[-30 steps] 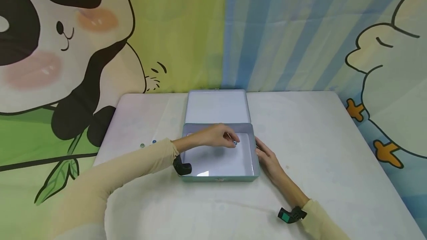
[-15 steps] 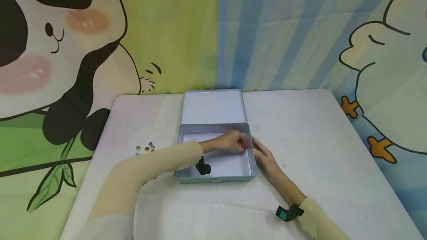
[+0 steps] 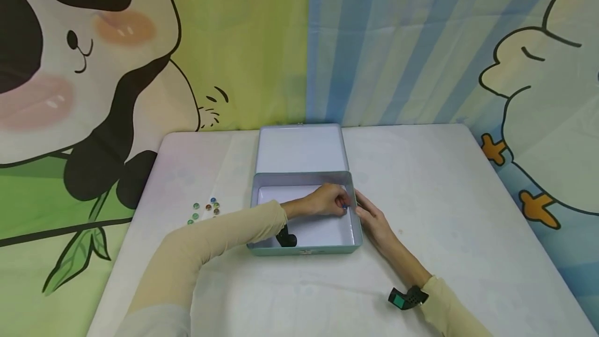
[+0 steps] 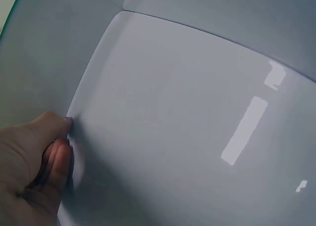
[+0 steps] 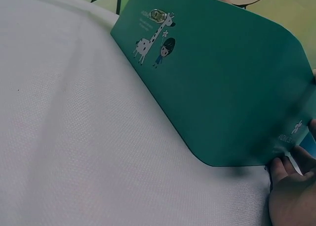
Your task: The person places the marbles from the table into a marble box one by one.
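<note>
My left hand point(image 3: 326, 201) reaches into the open tin box point(image 3: 306, 250) and pinches a small blue marble point(image 3: 344, 206) by the inner right wall. In the left wrist view, the fingertips of the left hand point(image 4: 42, 161) are close to the seam of wall and floor; the marble does not show there. My right hand point(image 3: 378, 227) rests outside on the box's right side, its fingers lying along the wall. From the right wrist, the box's green outside point(image 5: 217, 82) shows a giraffe print, with the right hand point(image 5: 294, 191) touching its corner.
Several glass marbles point(image 3: 208, 207) lie on the white table point(image 3: 421, 181) left of the box, some close to the left sleeve point(image 3: 224, 238). The raised lid point(image 3: 301, 148) leans back toward the printed curtain point(image 3: 374, 40).
My left hand has moved right inside the box to its right wall, carrying the marble. More marbles show as the sleeve shifted. The right hand stays at the box's side.
</note>
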The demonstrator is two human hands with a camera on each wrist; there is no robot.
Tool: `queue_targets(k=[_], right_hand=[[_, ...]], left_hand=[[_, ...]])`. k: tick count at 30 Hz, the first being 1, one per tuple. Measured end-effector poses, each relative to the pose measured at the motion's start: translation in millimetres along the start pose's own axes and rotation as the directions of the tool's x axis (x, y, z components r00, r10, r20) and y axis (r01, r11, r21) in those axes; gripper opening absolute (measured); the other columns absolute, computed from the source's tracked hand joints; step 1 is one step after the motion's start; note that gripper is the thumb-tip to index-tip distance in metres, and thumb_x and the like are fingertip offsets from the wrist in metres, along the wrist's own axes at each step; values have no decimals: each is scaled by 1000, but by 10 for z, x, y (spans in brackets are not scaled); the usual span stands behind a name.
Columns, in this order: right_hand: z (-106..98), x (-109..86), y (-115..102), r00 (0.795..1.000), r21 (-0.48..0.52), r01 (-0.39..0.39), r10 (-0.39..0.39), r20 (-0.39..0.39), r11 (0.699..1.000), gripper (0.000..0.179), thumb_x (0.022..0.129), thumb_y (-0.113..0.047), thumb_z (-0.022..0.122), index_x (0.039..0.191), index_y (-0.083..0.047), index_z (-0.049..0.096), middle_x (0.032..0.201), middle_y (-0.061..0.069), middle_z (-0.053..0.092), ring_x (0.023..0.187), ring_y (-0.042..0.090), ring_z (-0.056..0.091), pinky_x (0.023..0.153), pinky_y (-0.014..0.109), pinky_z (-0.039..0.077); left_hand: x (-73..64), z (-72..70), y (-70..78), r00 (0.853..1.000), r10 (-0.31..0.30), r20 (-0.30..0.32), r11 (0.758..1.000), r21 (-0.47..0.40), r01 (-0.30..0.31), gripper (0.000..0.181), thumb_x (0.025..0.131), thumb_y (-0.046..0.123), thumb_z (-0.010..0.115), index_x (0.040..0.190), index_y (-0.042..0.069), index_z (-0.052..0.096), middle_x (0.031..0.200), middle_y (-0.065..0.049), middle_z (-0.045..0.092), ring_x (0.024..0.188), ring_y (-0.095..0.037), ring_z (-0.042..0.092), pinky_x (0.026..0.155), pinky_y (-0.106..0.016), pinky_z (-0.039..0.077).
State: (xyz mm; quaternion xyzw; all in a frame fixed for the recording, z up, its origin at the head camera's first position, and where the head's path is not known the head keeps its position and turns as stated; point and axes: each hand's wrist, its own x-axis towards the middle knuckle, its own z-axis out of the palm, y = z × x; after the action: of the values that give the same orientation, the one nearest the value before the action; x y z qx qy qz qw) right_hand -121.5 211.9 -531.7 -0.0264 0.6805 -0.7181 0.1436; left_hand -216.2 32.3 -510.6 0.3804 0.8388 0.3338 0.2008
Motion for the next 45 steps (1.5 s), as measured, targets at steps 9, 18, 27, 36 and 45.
queue_targets(k=[9,18,27,36,45], right_hand=[[-16,17,-9,1000,0,1,-1,-14,1000,60,101,-21,44,155,-8,20,162,15,17,150,35,14,121,46,18],[-19,14,2,1000,-11,7,-7,-22,1000,58,100,-20,45,154,-8,24,159,18,26,135,9,41,99,11,40],[-16,12,1,998,-25,-2,1,-55,1000,60,99,-20,47,153,-9,25,160,14,25,147,30,25,114,23,30],[34,-13,72,1000,-1,-6,6,-25,1000,61,99,-22,47,154,-8,24,161,16,22,150,35,17,121,51,13],[8,18,52,1000,-2,-1,1,-21,1000,61,100,-21,45,154,-8,21,162,14,18,151,34,13,122,50,11]], left_hand=[[-12,-87,63,999,-6,32,998,66,4,31,80,11,74,110,2,68,100,-5,70,80,-4,61,71,-10,49],[-392,-418,262,997,47,58,998,-35,-45,36,84,13,72,117,1,63,109,-11,63,85,-8,65,74,-13,52],[-1254,-876,371,989,83,-123,992,-89,-94,33,88,13,70,120,9,62,109,-2,65,89,-5,65,80,-17,55],[-2464,-845,-117,822,-154,-549,987,-117,106,32,85,6,73,115,9,65,106,-4,67,87,1,63,79,-12,53],[-3072,-696,-548,673,-306,-674,942,-112,316,32,83,1,73,114,2,65,107,-10,67,85,16,56,75,-3,48]])
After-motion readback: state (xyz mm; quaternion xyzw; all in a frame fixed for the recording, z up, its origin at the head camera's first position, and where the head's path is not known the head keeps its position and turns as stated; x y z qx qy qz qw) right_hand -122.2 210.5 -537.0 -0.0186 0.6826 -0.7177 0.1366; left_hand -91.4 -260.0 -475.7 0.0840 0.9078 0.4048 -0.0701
